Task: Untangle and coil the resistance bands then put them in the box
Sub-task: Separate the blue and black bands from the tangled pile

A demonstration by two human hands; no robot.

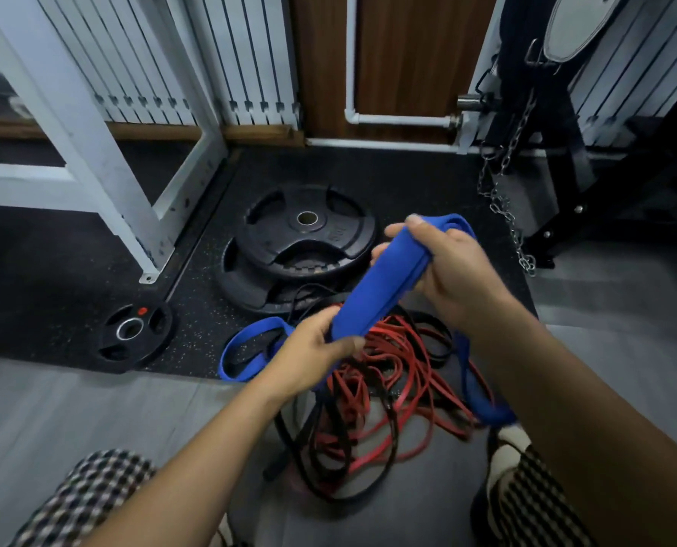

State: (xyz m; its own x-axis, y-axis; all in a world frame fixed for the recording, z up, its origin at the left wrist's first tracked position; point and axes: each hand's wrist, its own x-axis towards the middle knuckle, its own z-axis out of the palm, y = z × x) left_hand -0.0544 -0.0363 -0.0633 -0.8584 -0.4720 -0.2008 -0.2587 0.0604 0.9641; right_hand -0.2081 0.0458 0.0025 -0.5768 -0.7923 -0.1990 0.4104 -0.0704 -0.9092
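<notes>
A wide blue resistance band is folded into several layers and held in the air between both hands. My left hand grips its lower end. My right hand grips its upper end, thumb on top. A loose tail of the blue band hangs down past my right forearm to the floor. A second blue loop lies on the floor left of my left hand. Below the hands a tangled heap of red bands and black bands lies on the floor. No box is in view.
Two stacked black weight plates lie on the rubber mat behind the bands, with a small plate at the left. A white rack frame stands at the left. A chain hangs from a black machine at the right. My checked trouser knees fill the bottom corners.
</notes>
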